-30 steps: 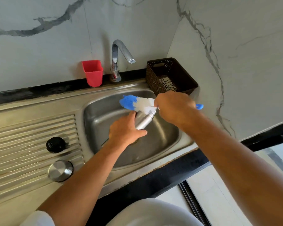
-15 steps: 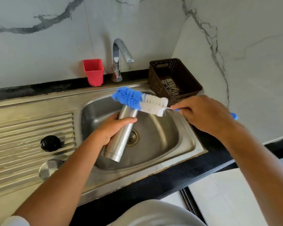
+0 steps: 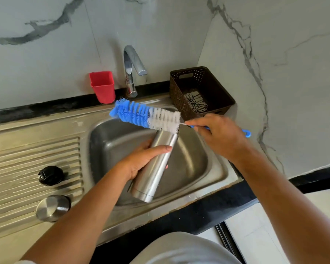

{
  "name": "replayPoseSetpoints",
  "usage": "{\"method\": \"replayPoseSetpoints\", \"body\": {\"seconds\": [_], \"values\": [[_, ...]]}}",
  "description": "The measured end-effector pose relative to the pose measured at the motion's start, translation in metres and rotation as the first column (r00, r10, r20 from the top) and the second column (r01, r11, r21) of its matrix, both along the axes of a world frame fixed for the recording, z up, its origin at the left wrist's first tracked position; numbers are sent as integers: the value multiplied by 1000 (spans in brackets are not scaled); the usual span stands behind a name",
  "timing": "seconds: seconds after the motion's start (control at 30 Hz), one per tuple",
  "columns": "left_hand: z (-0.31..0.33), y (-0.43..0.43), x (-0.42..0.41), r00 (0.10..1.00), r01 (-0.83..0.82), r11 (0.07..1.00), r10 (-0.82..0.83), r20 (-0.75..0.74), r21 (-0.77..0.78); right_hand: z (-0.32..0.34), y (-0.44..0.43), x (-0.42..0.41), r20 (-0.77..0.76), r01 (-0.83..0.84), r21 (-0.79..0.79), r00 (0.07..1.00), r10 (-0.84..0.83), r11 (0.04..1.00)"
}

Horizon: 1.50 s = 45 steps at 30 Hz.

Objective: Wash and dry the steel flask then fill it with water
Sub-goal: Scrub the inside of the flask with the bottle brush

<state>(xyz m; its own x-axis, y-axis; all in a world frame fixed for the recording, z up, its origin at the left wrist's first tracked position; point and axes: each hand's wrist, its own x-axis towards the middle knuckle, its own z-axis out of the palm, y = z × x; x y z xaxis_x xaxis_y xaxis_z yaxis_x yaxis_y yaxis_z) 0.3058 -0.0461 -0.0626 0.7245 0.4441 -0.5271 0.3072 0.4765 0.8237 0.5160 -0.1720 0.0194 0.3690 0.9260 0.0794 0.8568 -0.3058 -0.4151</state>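
Far left, on the ribbed drainboard (image 3: pixel 32 149): black inner stopper (image 3: pixel 50 175) and, nearer me, the steel cap (image 3: pixel 53 207). Both lie off the flask and apart from each other. So disassembly is done.

Back ledge: red cup (image 3: pixel 103 86) against the wall, tap (image 3: pixel 132 69) just right of it. I see no water coming from the spout.

Centre: my left hand (image 3: pixel 141 161) wraps the steel flask (image 3: pixel 154 166) around its middle, thumb across the front, fingers curled behind. It is a firm full-hand hold. The flask sits tilted over the sink basin (image 3: pixel 202 159), base toward me, mouth up and away, clear of the basin floor.

The bottle brush (image 3: pixel 147 116) lies crosswise just above the mouth, white bristles at the rim, blue tip pointing left toward the cup. The bristle head is fully outside the flask.

Right: my right hand (image 3: pixel 220 138) pinches the blue handle near the wire stem, fingers closed on it, the handle's end sticking out past the hand. Brown basket (image 3: pixel 181 96) sits behind on the counter corner with a patterned cloth (image 3: pixel 196 101) in it.

Status, my read: mid-wash, somewhere in the brush scrub. I can't tell whether the inside is clean or whether soap is in there. Still left: rinse, dry (the cloth is the likely tool), fill from the tap. The cap and stopper may also need washing; that's unclear from here.
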Motion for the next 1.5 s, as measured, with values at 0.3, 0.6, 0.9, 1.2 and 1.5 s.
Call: {"method": "replayPoseSetpoints", "body": {"seconds": [0.3, 0.6, 0.9, 1.2, 1.5], "values": [[-3, 17, 12, 990, -135, 991, 133, 53, 25, -12, 1, -3, -72, 12, 5, 997, -11, 1000], [-38, 36, -12, 938, -332, 928, 343, -43, 169, 26, -33, -7, -133, 149, -203, 975, -178, 968], [-59, 4, 23, 956, -272, 863, 294, 16, 425, 21, 5, -46, -164, 236, -265, 945, -284, 935], [-62, 7, 15, 968, -238, 851, 249, 38, 468, 14, 6, -45, -253, 225, -301, 918, -305, 927], [-64, 17, 6, 984, -156, 849, 176, 8, 506, 17, 1, -39, -318, 198, -345, 895, -313, 917]]}}
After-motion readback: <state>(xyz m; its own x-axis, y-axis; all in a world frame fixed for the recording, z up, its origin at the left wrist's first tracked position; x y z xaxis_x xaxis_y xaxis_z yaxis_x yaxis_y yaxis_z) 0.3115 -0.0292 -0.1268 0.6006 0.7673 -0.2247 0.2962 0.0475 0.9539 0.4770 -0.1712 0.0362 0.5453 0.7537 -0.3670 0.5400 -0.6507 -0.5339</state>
